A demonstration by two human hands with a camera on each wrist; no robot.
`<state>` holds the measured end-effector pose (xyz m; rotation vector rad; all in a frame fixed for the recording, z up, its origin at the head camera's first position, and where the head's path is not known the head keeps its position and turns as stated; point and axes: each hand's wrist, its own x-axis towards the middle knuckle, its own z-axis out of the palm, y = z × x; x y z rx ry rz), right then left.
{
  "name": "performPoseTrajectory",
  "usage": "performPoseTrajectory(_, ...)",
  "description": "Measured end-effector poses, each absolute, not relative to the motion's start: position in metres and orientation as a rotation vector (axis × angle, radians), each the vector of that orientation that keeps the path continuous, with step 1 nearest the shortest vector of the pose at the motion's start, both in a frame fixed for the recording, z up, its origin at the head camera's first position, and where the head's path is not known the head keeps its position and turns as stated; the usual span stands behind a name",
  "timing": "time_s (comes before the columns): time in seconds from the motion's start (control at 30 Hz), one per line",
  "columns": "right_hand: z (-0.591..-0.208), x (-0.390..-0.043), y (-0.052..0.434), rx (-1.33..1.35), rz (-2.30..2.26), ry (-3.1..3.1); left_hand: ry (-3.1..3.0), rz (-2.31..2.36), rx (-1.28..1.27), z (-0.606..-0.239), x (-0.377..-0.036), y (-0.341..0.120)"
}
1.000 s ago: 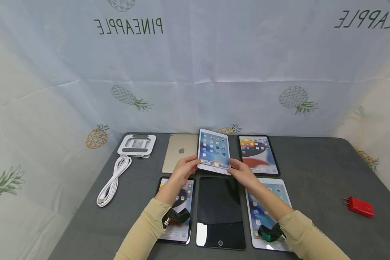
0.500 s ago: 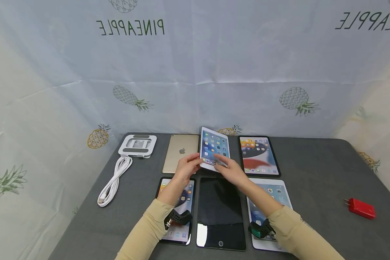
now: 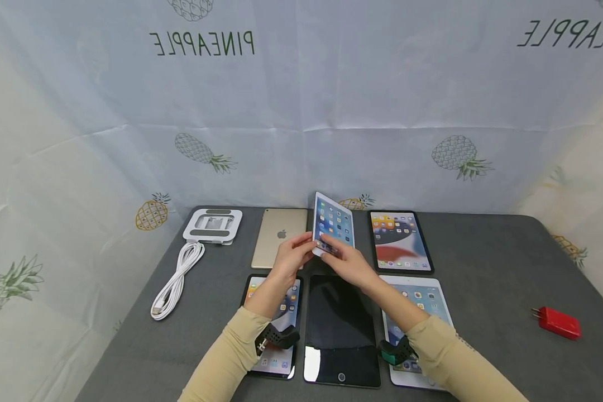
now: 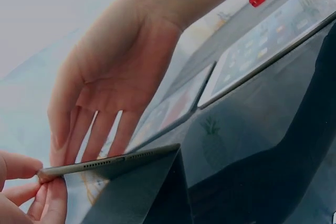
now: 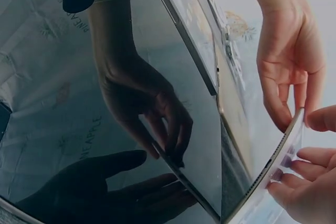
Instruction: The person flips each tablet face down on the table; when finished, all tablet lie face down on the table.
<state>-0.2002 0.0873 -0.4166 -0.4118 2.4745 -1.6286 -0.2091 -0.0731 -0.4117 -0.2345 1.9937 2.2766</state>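
Observation:
A small white tablet (image 3: 334, 220) with its screen lit is held up, tilted, over the back middle of the table. My left hand (image 3: 291, 258) pinches its lower left edge between thumb and fingers; the left wrist view has this left hand (image 4: 31, 195) at bottom left, the tablet's thin edge (image 4: 118, 161) running rightward. The fingers of my right hand (image 3: 350, 265) lie across the lower part of the screen, fairly straight. In the right wrist view, this right hand (image 5: 312, 182) has its fingertips right at the screen, while the left hand (image 5: 291, 61) grips the far corner.
Below lie a dark-screened tablet (image 3: 339, 318), a lit black-framed tablet (image 3: 276, 352) and a larger white tablet (image 3: 424, 296). Behind are a gold tablet (image 3: 276, 234) and another lit tablet (image 3: 399, 240). A white stand (image 3: 213, 225), coiled cable (image 3: 176, 285) and red charger (image 3: 558, 322) flank them.
My right hand has left the tablet's lower right corner and moved left over the screen's lower part. The tablet has turned and tilted more, rising slightly in the left hand.

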Motion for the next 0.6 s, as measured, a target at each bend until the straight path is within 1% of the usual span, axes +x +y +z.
performPoseTrajectory(0.27, -0.409, -0.199, 0.086, -0.395, -1.681, 2.456, 1.980, 2.305, -0.162, -0.402, -0.208, -0.074)
performPoseTrajectory(0.6, -0.404, -0.196, 0.085, -0.362, -1.920, 2.292, 1.949, 2.327, -0.086, -0.389, -0.204, -0.071)
